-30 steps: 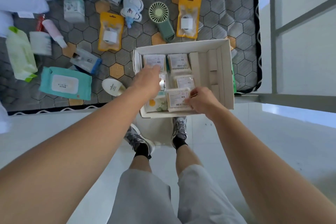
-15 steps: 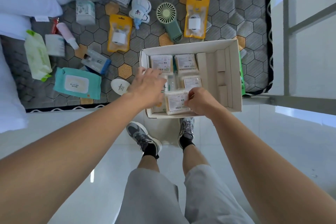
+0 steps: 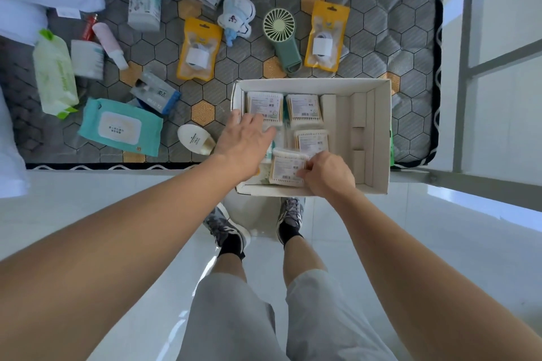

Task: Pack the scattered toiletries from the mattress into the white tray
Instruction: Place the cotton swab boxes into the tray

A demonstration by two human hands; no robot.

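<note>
A cotton swab pack (image 3: 286, 168) is pinched in the curled fingers of the right hand (image 3: 328, 176) and is judged mid-placement in the white tray (image 3: 382, 132), which sits at the mattress (image 3: 366, 47) edge. The left hand (image 3: 243, 143) is spread empty above the tray. A release is called for next, then a reach to the teal wipes pack (image 3: 120, 127).

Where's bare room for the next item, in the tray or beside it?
In the white tray, the strip between the cotton swab packs and the right wall holds only cardboard dividers. Bare mattress lies between the left yellow pouch and the tray's far-left corner. Its left half is crowded, under the left hand and right hand.
</note>
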